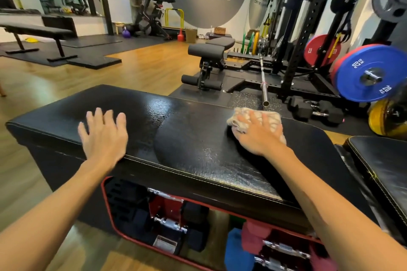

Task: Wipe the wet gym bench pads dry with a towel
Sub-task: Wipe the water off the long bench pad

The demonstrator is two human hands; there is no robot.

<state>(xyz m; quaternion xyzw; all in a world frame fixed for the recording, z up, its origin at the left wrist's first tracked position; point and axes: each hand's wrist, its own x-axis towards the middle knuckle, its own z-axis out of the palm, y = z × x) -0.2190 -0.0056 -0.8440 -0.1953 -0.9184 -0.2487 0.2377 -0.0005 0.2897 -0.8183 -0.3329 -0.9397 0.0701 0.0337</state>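
The pad (pixel 198 138), a broad black cushion topping a storage bench, fills the middle of the view. A wet sheen runs down its centre and along the near edge, while a matte, drier arc spreads out from the right hand, so the wiping looks partly done, with the centre strip and the left half probably still to cover. A second pad (pixel 383 160) begins just past the right edge and shows no obvious sheen from here.

The left hand (pixel 103 136) lies flat near the pad's left end, by the near edge, fingers straight and spread, holding nothing; it seems placed to brace the body while the other arm sweeps. The right hand (pixel 257 134) presses the towel (pixel 255 120) down near the far right corner, fingers stretched over the bunched cloth rather than curled round it, which spreads pressure across a wider patch.

Dumbbells (pixel 171 223) sit in the open shelf below the near edge. Beyond the far edge stand a barbell (pixel 263 81), a blue plate (pixel 370 72) and another bench (pixel 209 50). Nothing lies on the pad to block a sweep leftward.
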